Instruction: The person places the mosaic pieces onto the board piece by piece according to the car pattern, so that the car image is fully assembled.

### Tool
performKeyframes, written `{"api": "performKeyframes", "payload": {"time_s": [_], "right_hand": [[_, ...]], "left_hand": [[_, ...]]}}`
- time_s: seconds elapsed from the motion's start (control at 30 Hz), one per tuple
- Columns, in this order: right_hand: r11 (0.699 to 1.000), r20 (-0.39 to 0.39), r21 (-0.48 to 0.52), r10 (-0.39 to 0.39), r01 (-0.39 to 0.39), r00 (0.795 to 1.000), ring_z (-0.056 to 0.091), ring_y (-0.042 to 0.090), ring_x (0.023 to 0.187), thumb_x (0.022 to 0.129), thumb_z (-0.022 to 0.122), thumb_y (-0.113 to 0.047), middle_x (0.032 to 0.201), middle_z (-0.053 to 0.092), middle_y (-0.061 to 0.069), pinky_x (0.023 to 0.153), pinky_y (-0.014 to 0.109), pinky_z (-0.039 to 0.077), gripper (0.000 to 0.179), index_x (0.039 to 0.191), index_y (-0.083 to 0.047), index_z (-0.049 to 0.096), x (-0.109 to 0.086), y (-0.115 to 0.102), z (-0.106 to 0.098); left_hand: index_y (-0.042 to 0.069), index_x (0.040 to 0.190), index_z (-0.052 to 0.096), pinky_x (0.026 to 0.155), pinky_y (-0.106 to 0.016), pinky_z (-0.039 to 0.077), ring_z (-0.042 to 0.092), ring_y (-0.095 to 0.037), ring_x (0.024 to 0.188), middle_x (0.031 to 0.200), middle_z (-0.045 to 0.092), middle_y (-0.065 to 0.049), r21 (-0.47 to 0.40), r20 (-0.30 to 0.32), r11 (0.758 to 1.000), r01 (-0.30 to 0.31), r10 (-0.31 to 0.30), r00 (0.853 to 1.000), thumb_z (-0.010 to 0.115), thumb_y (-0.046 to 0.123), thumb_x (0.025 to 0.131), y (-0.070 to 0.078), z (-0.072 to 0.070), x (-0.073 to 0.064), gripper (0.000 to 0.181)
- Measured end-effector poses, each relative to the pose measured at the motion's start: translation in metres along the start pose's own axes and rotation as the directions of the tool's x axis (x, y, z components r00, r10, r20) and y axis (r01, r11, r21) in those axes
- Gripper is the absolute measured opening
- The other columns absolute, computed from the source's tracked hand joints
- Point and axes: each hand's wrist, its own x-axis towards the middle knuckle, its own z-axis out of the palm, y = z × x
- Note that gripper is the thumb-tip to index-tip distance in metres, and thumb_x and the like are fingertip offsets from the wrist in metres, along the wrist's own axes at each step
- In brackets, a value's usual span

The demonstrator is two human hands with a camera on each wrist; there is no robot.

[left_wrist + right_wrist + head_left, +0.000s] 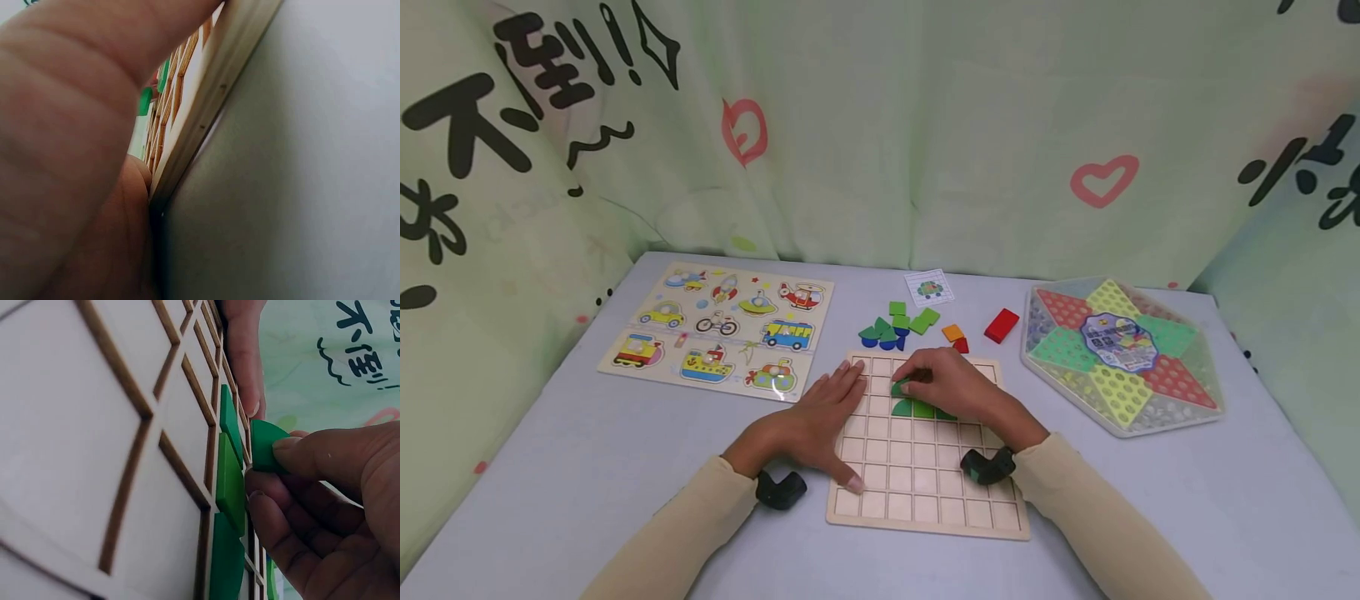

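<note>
A wooden grid board [901, 479] lies in front of me. My left hand [808, 425] rests on its left edge with fingers stretched out and thumb spread toward the near corner. My right hand [955, 385] pinches a dark green quarter-circle piece [265, 444] between thumb and fingers, just over the board's upper cells. Directly below that piece, a row sits in the grid: a dark green rounded piece [902, 407], a lighter green square [230, 484] and another dark green rounded piece [226, 556]. The left wrist view mostly shows the thumb and the board's side edge [206, 106].
Beyond the board lie loose green squares [897, 308], green triangles [882, 328], blue rounded pieces [869, 342], an orange piece [952, 332], red blocks [1002, 325] and a picture card [929, 288]. A vehicle puzzle [747, 331] lies left, a hexagonal checkers box [1052, 392] right.
</note>
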Motion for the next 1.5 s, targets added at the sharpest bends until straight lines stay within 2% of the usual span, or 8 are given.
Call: {"api": "performKeyframes", "payload": {"time_s": [0.27,0.53,0.8,1.0,1.3,1.5], "right_hand": [[0.998,0.039,0.052,-0.041,0.039,0.998,0.057,0.014,0.086,0.088,0.071,-0.007,0.094,0.066,-0.007,0.075,0.029,0.051,0.017,0.105,-0.011,0.075,0.0,-0.008,0.007],[0.993,0.092,0.096,-0.071,0.062,0.993,0.06,0.011,0.088,0.088,0.071,-0.004,0.094,0.067,-0.007,0.078,0.027,0.052,0.017,0.104,-0.009,0.075,-0.004,-0.02,0.015],[0.997,0.112,0.067,-0.034,0.027,0.993,0.059,0.011,0.088,0.087,0.071,-0.004,0.093,0.069,-0.008,0.074,0.028,0.051,0.016,0.101,-0.009,0.076,-0.009,-0.03,0.019],[0.998,0.132,0.029,-0.061,0.058,0.989,0.06,0.009,0.086,0.086,0.07,-0.001,0.094,0.068,-0.004,0.072,0.024,0.052,0.017,0.101,-0.007,0.076,-0.01,-0.029,0.024],[0.995,0.1,-0.061,-0.074,0.081,0.992,0.054,0.01,0.077,0.086,0.072,-0.003,0.089,0.061,-0.004,0.066,0.026,0.048,0.019,0.104,-0.005,0.076,-0.012,-0.032,0.029],[0.994,0.109,-0.084,-0.065,0.074,0.992,0.053,0.01,0.08,0.085,0.073,-0.002,0.092,0.06,-0.002,0.068,0.026,0.048,0.022,0.108,-0.004,0.075,-0.015,-0.034,0.03]], "left_hand": [[0.007,0.157,0.006,0.116,-0.042,-0.002,-0.018,-0.02,0.145,0.162,-0.012,-0.004,0.018,0.008,1.0,0.02,-0.02,1.0,0.076,0.071,0.062,-0.001,0.0,0.0,0.134],[0.006,0.156,0.006,0.116,-0.044,-0.002,-0.018,-0.023,0.145,0.162,-0.011,-0.006,0.017,0.009,1.0,-0.002,0.001,1.0,0.075,0.072,0.063,-0.002,-0.001,0.0,0.133],[0.007,0.156,0.005,0.117,-0.042,-0.002,-0.018,-0.021,0.145,0.162,-0.012,-0.005,0.01,0.003,1.0,0.001,-0.001,1.0,0.075,0.072,0.063,-0.001,-0.001,-0.001,0.134],[0.007,0.156,0.005,0.116,-0.042,-0.002,-0.018,-0.02,0.145,0.162,-0.012,-0.005,0.013,0.003,1.0,0.005,-0.005,1.0,0.075,0.072,0.063,-0.003,0.001,-0.001,0.134],[0.006,0.156,0.006,0.117,-0.044,-0.002,-0.017,-0.023,0.145,0.162,-0.011,-0.006,0.009,0.008,1.0,-0.006,0.006,1.0,0.076,0.071,0.063,-0.002,-0.001,0.0,0.133],[0.006,0.156,0.005,0.116,-0.044,-0.002,-0.018,-0.022,0.145,0.162,-0.012,-0.006,0.016,0.012,1.0,-0.011,0.011,1.0,0.075,0.072,0.063,-0.003,0.0,0.0,0.134]]}}
